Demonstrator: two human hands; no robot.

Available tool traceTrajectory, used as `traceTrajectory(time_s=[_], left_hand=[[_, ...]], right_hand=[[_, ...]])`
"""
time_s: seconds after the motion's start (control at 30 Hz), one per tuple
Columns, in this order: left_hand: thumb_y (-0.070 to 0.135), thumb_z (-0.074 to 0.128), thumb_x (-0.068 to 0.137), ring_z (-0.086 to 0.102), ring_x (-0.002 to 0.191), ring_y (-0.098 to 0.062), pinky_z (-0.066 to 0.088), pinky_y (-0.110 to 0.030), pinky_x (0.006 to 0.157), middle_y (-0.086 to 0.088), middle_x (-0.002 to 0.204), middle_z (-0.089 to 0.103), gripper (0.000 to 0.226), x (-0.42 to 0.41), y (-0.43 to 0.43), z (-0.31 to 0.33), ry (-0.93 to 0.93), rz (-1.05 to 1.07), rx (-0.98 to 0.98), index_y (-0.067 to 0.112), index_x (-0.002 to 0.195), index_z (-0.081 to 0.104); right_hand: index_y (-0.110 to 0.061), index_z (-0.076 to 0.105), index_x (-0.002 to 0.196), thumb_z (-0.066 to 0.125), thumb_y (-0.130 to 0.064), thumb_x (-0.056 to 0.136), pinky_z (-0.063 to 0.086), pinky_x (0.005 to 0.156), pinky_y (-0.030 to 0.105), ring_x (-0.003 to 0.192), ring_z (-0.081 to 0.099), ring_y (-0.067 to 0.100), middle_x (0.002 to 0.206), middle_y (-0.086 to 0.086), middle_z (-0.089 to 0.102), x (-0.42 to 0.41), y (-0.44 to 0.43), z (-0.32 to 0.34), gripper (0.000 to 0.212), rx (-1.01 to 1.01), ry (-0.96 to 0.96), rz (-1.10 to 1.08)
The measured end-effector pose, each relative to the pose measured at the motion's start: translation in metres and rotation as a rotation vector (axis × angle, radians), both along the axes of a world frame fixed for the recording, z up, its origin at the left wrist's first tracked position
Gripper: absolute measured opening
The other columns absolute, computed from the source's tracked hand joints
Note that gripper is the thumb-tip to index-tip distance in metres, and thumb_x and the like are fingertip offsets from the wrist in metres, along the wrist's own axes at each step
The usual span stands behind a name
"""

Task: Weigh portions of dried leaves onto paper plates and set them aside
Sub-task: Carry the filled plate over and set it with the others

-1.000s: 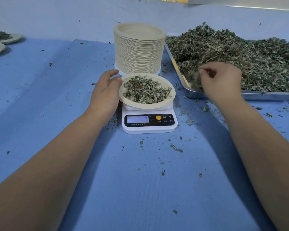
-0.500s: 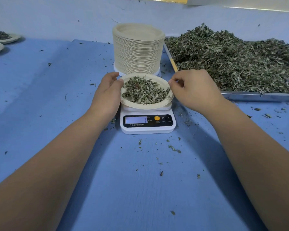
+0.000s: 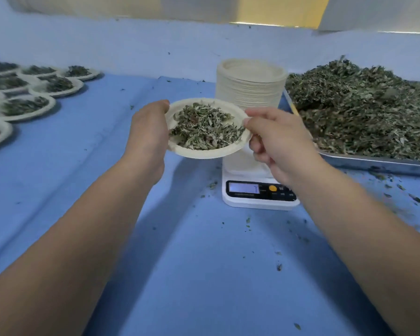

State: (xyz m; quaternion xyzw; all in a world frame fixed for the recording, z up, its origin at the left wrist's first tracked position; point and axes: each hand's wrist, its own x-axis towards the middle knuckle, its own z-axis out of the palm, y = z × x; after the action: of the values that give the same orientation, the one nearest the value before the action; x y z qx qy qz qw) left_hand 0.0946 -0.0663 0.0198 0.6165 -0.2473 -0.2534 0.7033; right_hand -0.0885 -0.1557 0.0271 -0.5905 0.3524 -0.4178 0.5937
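Note:
A paper plate (image 3: 205,153) with a heap of dried leaves (image 3: 204,128) hangs in the air, up and to the left of the white scale (image 3: 257,190). My left hand (image 3: 148,137) grips its left rim. My right hand (image 3: 277,141) pinches its right rim with thumb and forefinger. The scale's platform is bare and its display is lit. Behind the scale stands a tall stack of paper plates (image 3: 250,86). A metal tray (image 3: 374,161) at the right holds a big pile of dried leaves (image 3: 364,110).
Several filled paper plates (image 3: 29,105) lie in rows at the far left of the blue table (image 3: 204,263). Leaf crumbs are scattered around the scale and in front of the tray. A pale wall runs along the back.
My right hand left the tray and took the plate's right rim. Both hands lifted the plate off the scale and moved it left. The camera turned left, so the filled plates show.

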Motion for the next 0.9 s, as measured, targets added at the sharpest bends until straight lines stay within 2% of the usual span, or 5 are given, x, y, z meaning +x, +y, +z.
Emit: traceTrajectory(time_s=[0.17, 0.33, 0.53, 0.63, 0.9], left_hand=[[0.031, 0.052, 0.096, 0.059, 0.080, -0.018, 0.044, -0.034, 0.075, 0.003, 0.097, 0.066, 0.022, 0.065, 0.065, 0.011, 0.043, 0.236, 0.062, 0.027, 0.103, 0.072], [0.035, 0.056, 0.094, 0.051, 0.060, -0.014, 0.035, -0.031, 0.060, 0.005, 0.081, 0.057, 0.016, 0.129, 0.152, 0.010, 0.066, 0.470, 0.126, 0.029, 0.095, 0.071], [0.027, 0.043, 0.086, 0.040, 0.086, -0.020, 0.035, -0.045, 0.074, 0.000, 0.093, 0.050, 0.011, 0.192, 0.260, 0.001, -0.005, 0.701, 0.215, 0.029, 0.076, 0.047], [0.017, 0.043, 0.094, 0.056, 0.091, -0.024, 0.056, -0.049, 0.088, -0.008, 0.103, 0.056, 0.017, 0.217, 0.297, -0.008, -0.019, 0.709, 0.223, 0.023, 0.081, 0.052], [0.018, 0.042, 0.091, 0.048, 0.073, -0.016, 0.047, -0.032, 0.079, 0.005, 0.077, 0.052, 0.024, 0.251, 0.345, -0.021, -0.082, 0.935, 0.244, 0.019, 0.106, 0.061]], right_hand=[[-0.008, 0.064, 0.118, 0.057, -0.005, 0.095, 0.024, 0.036, 0.016, 0.039, 0.042, 0.010, 0.060, 0.000, 0.055, 0.085, 0.045, 0.004, 0.024, 0.152, -0.038, 0.209], [-0.016, 0.064, 0.084, 0.055, -0.008, 0.095, 0.027, 0.038, 0.017, 0.039, 0.044, 0.009, 0.053, -0.002, 0.052, 0.170, 0.107, 0.006, 0.016, 0.173, 0.032, 0.446], [-0.010, 0.064, 0.105, 0.057, -0.008, 0.098, 0.035, 0.035, 0.017, 0.038, 0.051, 0.007, 0.062, 0.002, 0.054, 0.265, 0.186, -0.010, 0.010, 0.227, 0.078, 0.645], [-0.009, 0.059, 0.109, 0.054, -0.005, 0.100, 0.037, 0.035, 0.017, 0.036, 0.050, 0.006, 0.068, 0.006, 0.051, 0.308, 0.216, -0.022, 0.011, 0.255, 0.087, 0.647], [-0.017, 0.051, 0.088, 0.049, -0.004, 0.102, 0.043, 0.038, 0.019, 0.045, 0.052, 0.011, 0.074, 0.008, 0.054, 0.386, 0.252, -0.042, 0.019, 0.219, 0.256, 0.691]])
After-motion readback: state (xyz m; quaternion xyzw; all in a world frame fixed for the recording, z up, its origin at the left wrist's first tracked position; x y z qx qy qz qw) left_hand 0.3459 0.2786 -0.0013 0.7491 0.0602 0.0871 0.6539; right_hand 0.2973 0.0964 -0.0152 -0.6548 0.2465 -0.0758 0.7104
